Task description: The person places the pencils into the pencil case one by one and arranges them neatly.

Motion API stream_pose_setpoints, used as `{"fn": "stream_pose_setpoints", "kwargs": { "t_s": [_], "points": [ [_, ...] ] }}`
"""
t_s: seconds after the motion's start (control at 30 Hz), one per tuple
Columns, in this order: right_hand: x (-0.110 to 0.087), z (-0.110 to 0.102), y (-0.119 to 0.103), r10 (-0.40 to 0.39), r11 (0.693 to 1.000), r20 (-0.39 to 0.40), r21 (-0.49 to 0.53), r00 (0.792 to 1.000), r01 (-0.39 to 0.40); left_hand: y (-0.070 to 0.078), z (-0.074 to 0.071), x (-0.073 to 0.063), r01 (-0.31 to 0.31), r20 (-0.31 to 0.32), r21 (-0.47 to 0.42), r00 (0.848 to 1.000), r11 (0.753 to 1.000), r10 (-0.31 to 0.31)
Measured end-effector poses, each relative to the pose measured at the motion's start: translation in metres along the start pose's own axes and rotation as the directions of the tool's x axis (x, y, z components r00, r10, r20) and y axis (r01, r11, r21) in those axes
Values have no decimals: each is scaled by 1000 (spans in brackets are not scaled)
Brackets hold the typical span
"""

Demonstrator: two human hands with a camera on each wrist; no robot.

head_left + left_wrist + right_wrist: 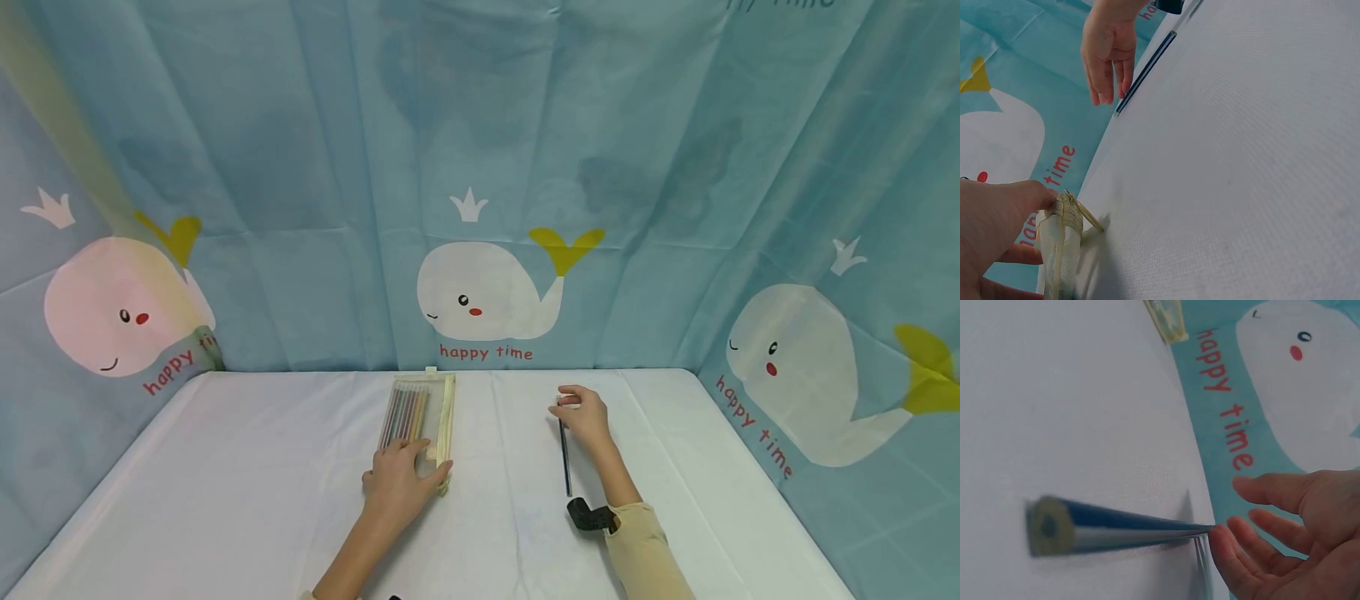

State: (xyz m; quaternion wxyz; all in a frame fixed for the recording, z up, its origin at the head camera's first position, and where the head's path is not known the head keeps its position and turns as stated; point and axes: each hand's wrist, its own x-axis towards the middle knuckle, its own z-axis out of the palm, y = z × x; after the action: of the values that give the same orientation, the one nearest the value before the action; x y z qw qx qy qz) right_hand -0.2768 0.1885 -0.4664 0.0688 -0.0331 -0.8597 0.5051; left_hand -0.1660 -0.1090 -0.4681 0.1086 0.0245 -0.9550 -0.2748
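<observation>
My left hand (397, 483) grips a see-through pencil case (445, 408) across its near end. Inside it several coloured pencils (405, 412) lie side by side. In the left wrist view the thumb presses by the case's zipped edge (1060, 244), with fingers on the far side. My right hand (585, 417) is at the far end of a dark blue pencil (566, 458), which lies lengthwise on the table. Its fingers (1219, 547) reach right to that end, with the thumb and fingers spread apart. The pencil's near end shows bare wood in the right wrist view.
A white cloth covers the table (247, 467). Behind it and on both sides hangs a blue curtain (300, 292) printed with whales. A black device (590, 515) is worn at the right wrist, just above the cloth near the pencil's near end.
</observation>
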Motion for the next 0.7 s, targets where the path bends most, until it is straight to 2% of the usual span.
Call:
{"fn": "stream_pose_setpoints", "kwargs": {
  "t_s": [0.37, 0.7],
  "points": [
    [1, 2, 5, 46, 998, 27, -43, 999, -45, 0, -1, 0, 0, 5, -1, 1000, 1000, 0],
    [-2, 5, 4, 77, 995, 88, -77, 993, -71, 0, -1, -1, -3, 5, 1, 1000, 1000, 3]
  ]
}}
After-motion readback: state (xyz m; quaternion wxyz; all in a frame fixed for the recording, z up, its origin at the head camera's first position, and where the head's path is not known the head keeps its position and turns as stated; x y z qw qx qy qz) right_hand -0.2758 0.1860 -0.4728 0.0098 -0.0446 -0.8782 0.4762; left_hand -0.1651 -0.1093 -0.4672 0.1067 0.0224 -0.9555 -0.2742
